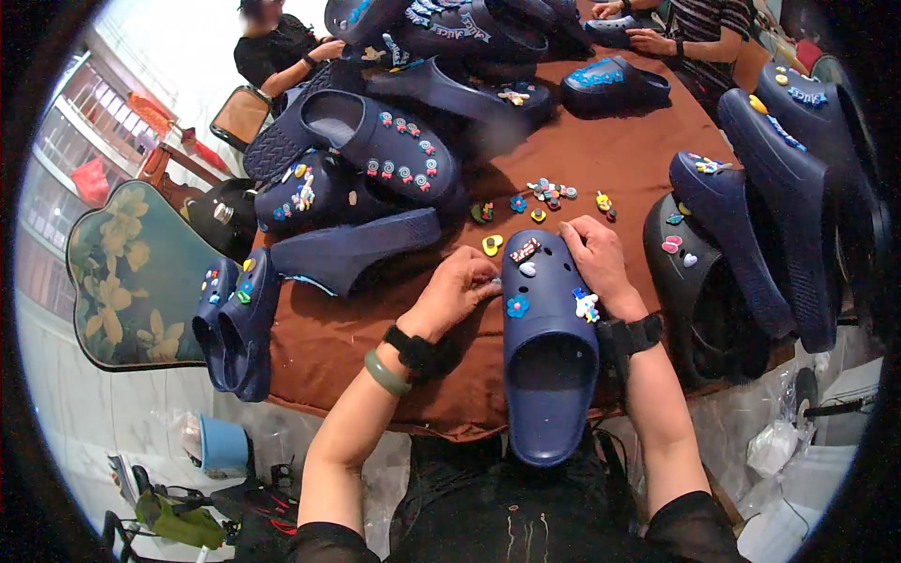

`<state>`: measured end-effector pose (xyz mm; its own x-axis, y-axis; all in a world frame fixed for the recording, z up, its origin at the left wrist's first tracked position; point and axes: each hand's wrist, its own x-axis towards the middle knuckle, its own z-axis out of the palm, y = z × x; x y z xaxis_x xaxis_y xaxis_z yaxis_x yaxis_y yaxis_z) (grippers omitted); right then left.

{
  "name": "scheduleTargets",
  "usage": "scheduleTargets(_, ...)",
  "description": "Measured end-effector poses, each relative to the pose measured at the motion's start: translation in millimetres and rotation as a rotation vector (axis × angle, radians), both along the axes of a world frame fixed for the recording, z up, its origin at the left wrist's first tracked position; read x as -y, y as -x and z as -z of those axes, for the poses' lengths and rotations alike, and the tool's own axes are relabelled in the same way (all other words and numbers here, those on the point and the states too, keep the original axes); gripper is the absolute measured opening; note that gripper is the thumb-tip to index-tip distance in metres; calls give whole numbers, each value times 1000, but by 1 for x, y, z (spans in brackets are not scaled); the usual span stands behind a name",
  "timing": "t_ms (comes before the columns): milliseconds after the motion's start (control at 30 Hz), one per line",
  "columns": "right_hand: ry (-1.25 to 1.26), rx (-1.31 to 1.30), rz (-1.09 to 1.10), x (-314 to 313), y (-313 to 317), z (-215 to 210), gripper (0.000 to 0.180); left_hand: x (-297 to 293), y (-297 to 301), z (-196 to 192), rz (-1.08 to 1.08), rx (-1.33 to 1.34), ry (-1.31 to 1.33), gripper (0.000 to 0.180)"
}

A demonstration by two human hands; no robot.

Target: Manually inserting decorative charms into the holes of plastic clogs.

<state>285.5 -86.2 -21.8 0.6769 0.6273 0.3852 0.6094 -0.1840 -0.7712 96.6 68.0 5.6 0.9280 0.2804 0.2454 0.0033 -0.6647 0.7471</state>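
In front of me a navy clog (552, 375) lies with its toe pointing away and its heel over the near table edge. A striped candy charm, a white heart charm, a blue flower charm (517, 307) and a white figure charm (587, 306) sit on its holed upper. My right hand (601, 263) grips the toe's right side, the thumb near the front rim. Beside the clog's left edge, my left hand (460, 289) has its fingertips pinched together; what they hold is too small to make out. A yellow charm (492, 245) lies just beyond these fingers.
Loose charms (549, 192) lie beyond the clog on the brown tablecloth (648, 155). Navy clogs (375, 150) are piled at the left and back; more clogs (779, 225) stand at the right. Two people work at the far side. A chair (136, 272) stands left.
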Motion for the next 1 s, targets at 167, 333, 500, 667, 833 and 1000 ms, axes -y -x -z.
scheduleTargets(167, -15, -4, 3, -2, 1, 1, 26, 0, 13, -8, -155, -111, 379, 22)
scheduleTargets(333, -13, 4, 1, -1, 3, -2, 26, 12, 9, -30, -72, -123, 683, 23)
scheduleTargets(500, -18, 33, 9, 0, 3, 0, 25, 29, 0, -57, -1, -295, 880, 19)
scheduleTargets(667, -31, 23, 1, 2, 1, 1, 24, 30, -9, -69, -84, -402, 832, 15)
scheduleTargets(833, -32, 31, -5, -2, 2, 1, 24, 13, -10, -54, -50, -443, 868, 16)
scheduleTargets(1000, -68, 30, -13, -1, 1, 2, 23, 10, -17, -58, -51, -557, 803, 23)
